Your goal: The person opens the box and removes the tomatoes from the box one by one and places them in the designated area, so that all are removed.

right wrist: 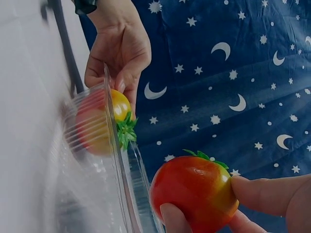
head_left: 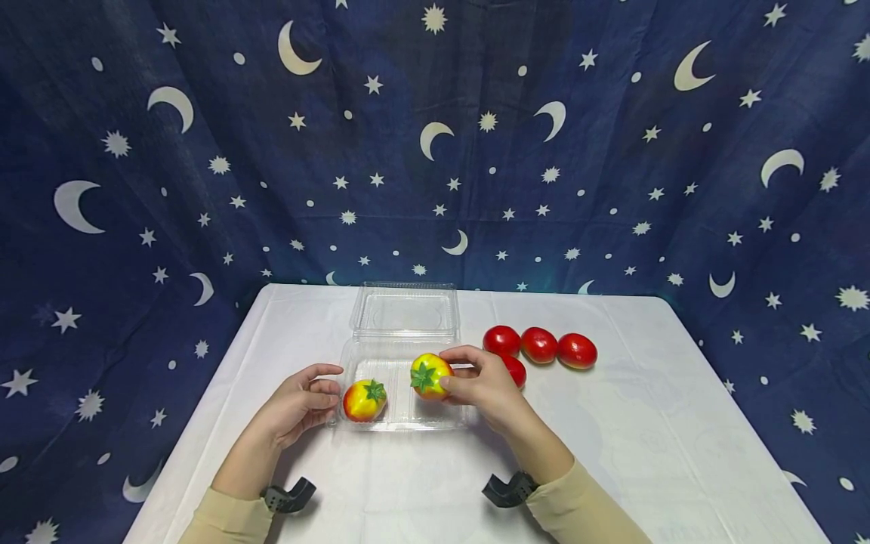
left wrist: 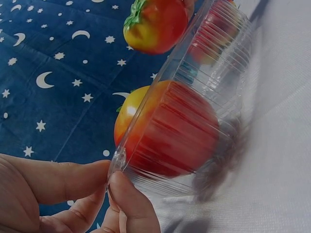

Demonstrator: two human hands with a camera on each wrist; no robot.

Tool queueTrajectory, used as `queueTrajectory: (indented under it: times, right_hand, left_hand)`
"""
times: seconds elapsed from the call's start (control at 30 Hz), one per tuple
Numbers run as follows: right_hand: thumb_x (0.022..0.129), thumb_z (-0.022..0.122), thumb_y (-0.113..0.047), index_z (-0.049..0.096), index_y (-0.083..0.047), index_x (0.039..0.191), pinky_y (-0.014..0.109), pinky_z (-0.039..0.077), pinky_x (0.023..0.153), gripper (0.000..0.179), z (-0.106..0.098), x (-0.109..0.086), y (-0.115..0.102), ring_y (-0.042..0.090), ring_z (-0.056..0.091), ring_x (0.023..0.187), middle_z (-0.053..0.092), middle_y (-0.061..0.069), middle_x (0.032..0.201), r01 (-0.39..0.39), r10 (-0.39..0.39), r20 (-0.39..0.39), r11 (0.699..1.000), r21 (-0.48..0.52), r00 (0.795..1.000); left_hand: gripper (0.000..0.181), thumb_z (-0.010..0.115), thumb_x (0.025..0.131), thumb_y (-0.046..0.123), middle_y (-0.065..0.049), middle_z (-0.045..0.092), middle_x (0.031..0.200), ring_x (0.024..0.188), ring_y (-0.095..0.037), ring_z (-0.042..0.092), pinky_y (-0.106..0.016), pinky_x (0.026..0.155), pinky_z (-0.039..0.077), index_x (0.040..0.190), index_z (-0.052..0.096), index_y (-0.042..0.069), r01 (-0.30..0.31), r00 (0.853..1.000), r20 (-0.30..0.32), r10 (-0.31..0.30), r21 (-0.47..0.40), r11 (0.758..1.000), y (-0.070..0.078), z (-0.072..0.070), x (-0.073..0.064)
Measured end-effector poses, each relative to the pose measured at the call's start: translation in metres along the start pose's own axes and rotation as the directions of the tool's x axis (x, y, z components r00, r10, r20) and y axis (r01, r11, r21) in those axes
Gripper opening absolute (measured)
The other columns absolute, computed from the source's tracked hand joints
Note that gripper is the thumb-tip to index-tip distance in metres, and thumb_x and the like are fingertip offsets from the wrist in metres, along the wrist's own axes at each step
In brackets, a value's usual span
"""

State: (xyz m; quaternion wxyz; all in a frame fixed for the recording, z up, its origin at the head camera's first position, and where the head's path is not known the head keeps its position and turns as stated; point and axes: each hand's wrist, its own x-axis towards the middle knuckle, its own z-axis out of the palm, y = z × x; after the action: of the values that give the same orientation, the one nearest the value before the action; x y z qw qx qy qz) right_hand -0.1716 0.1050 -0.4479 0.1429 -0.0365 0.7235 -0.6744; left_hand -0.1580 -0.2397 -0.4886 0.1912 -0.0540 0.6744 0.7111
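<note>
A clear plastic clamshell container (head_left: pixel 401 425) lies on the table with its lid (head_left: pixel 405 311) folded back to the far side. At its left rim, my left hand (head_left: pixel 306 402) pinches the edge between thumb and fingers, as the left wrist view shows. Inside, on the left, sits a yellow-and-red tomato (head_left: pixel 363 401) with a green leafy top. My right hand (head_left: pixel 488 381) grips a second yellow-and-red tomato (head_left: pixel 431 376) by its side, above the right part of the container. In the right wrist view this held tomato (right wrist: pixel 192 194) is raised beyond the rim.
Several glossy red oval fruits (head_left: pixel 539 345) lie right of the container, one of them partly hidden behind my right hand. White cloth covers the table (head_left: pixel 632 423). A dark blue curtain (head_left: pixel 408 151) with moons and stars hangs behind and at both sides.
</note>
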Motion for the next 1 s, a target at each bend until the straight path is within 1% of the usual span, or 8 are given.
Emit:
queueTrajectory:
  times: [0.2,0.4,0.67,0.8,1.0]
  right_hand:
    - [0.09,0.079,-0.002,0.069,0.0,0.132,0.046,0.068,0.081,0.044,-0.011,-0.005,-0.001,0.026,0.077,0.104,0.064,0.024,0.136,0.004,-0.004,-0.01,1.0,0.009,1.0]
    - [0.091,0.078,0.0,0.067,0.002,0.134,0.045,0.068,0.081,0.044,-0.021,-0.01,0.0,0.025,0.078,0.103,0.066,0.026,0.134,0.017,-0.017,-0.007,1.0,0.021,1.0]
    - [0.09,0.077,0.002,0.066,0.003,0.135,0.045,0.068,0.081,0.046,-0.035,-0.017,0.0,0.025,0.076,0.102,0.064,0.027,0.135,0.014,-0.014,-0.043,1.0,0.016,0.999]
    - [0.091,0.077,0.002,0.065,0.002,0.137,0.045,0.068,0.082,0.048,-0.044,-0.022,0.0,0.025,0.077,0.104,0.065,0.028,0.138,0.021,-0.02,-0.053,1.0,0.005,0.998]
    - [0.092,0.075,0.002,0.063,0.004,0.139,0.046,0.068,0.082,0.049,-0.059,-0.027,0.004,0.024,0.078,0.103,0.065,0.031,0.138,0.03,-0.03,-0.076,1.0,0.006,0.997]
  left_hand:
    - [0.06,0.064,0.094,-0.005,-0.001,0.065,0.099,0.079,-0.011,0.064,-0.022,0.073,0.062,0.151,0.043,-0.002,-0.001,1.0,-0.005,0.001,0.003,1.0,0.0,0.0,0.0]
    - [0.061,0.064,0.094,-0.005,-0.001,0.065,0.1,0.079,-0.011,0.064,-0.022,0.073,0.062,0.152,0.042,-0.003,0.003,1.0,-0.008,-0.003,0.006,1.0,0.001,0.0,0.0]
    - [0.061,0.064,0.095,-0.005,-0.001,0.065,0.099,0.078,-0.011,0.065,-0.022,0.073,0.062,0.152,0.043,-0.002,0.005,1.0,-0.009,-0.005,0.0,1.0,0.001,-0.001,0.0]
    - [0.06,0.063,0.095,-0.005,-0.001,0.065,0.1,0.078,-0.011,0.065,-0.022,0.072,0.062,0.151,0.043,-0.002,0.004,1.0,-0.005,-0.004,-0.002,1.0,0.0,-0.001,0.0]
    - [0.06,0.061,0.096,-0.006,-0.003,0.066,0.1,0.077,-0.01,0.065,-0.022,0.071,0.061,0.152,0.041,-0.003,0.005,1.0,0.001,-0.005,-0.004,1.0,0.001,0.0,0.0]
